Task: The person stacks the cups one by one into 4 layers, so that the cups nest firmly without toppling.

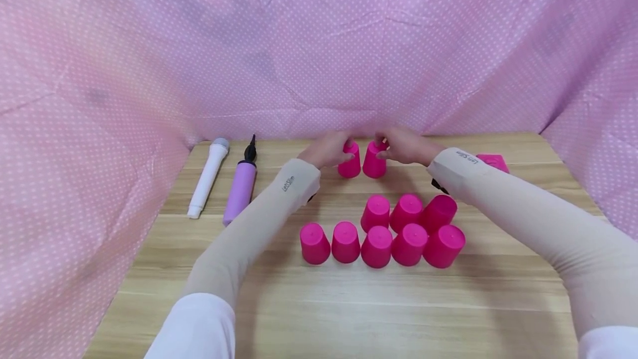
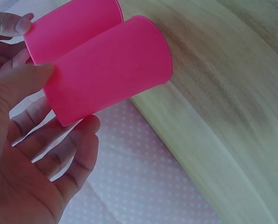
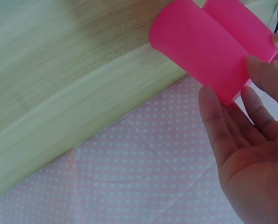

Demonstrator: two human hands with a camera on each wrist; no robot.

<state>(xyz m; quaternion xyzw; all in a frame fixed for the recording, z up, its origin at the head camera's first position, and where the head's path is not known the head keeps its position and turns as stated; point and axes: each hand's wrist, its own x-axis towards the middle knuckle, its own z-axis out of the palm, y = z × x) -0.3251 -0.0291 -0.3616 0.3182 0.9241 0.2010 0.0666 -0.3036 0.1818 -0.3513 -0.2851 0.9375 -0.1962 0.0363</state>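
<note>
Each hand, left hand (image 1: 326,150) and right hand (image 1: 406,145), grips one upturned cup at twelve o'clock: left cup (image 1: 350,161), right cup (image 1: 375,160); next, I'd judge, steady lifting.

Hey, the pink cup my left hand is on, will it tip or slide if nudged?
The pink cup under the left hand looks like thin smooth plastic, so probably light. Upside down on its wide rim, it likely slides on the wooden table rather than tipping. On its side, it would probably roll.
</note>
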